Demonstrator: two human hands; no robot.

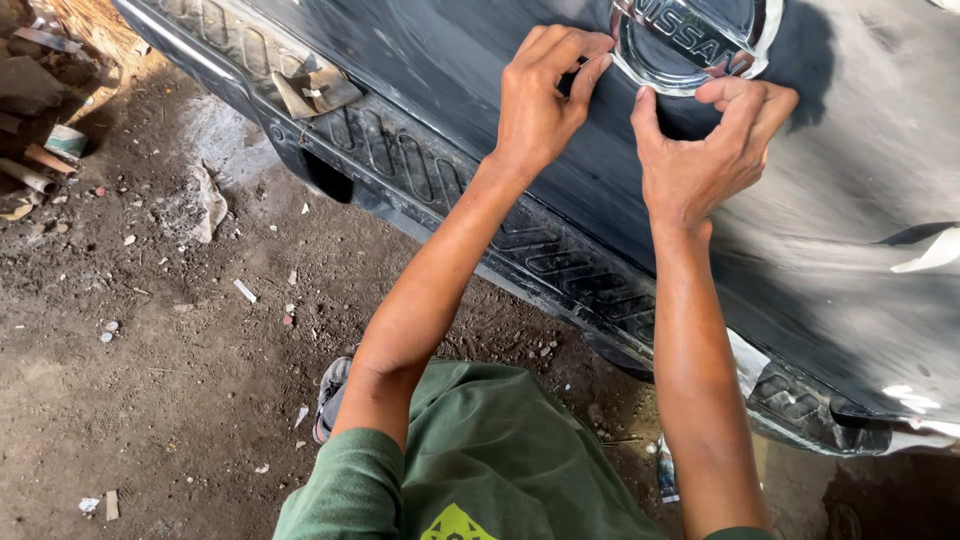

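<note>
A round chrome emblem [690,45] sits on the dark, dull-sanded tailgate panel [820,220] of a vehicle. My left hand [545,95] pinches at the emblem's left edge with thumb and fingertips pressed together on something small and dark, hard to make out. My right hand [705,150] curls around the emblem's lower right rim, thumb pointing up on its left side and fingers hooked over its lower right edge. Both forearms reach up from the bottom of the view.
Below the panel runs a black ribbed step bumper [480,210] with a loose torn piece [315,90] on it. The dirt ground [150,380] is littered with scraps and stones. Wood offcuts [35,140] lie at the far left. My green-clothed knee [480,450] and grey shoe [330,395] are below.
</note>
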